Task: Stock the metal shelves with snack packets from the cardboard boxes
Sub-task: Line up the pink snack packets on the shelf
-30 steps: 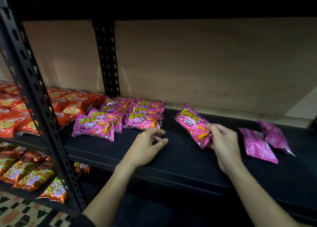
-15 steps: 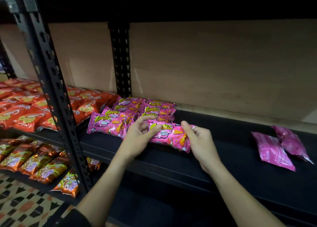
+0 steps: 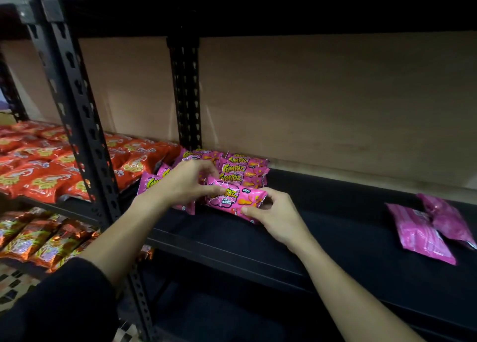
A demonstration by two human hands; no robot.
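Pink packet (image 3: 236,201): low over black shelf (image 3: 335,241), just in front of pink stack (image 3: 242,167); contact with shelf not discernible.
Long axis: left to right, right end slightly nearer. Printed face up, lettering upright to holder.
Left hand (image 3: 184,184): fingers curled, gripping left end.
Right hand (image 3: 275,214): thumb and fingers pinching right end.
Two loose pink packets (image 3: 426,234): same shelf, well apart to right, plain side up.
Orange packets (image 3: 51,176): adjoining bay, left.

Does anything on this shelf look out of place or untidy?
Yes. Two loose packets lie overlapping at the right of the shelf, seemingly face down, far from the neat pink stack near the post.
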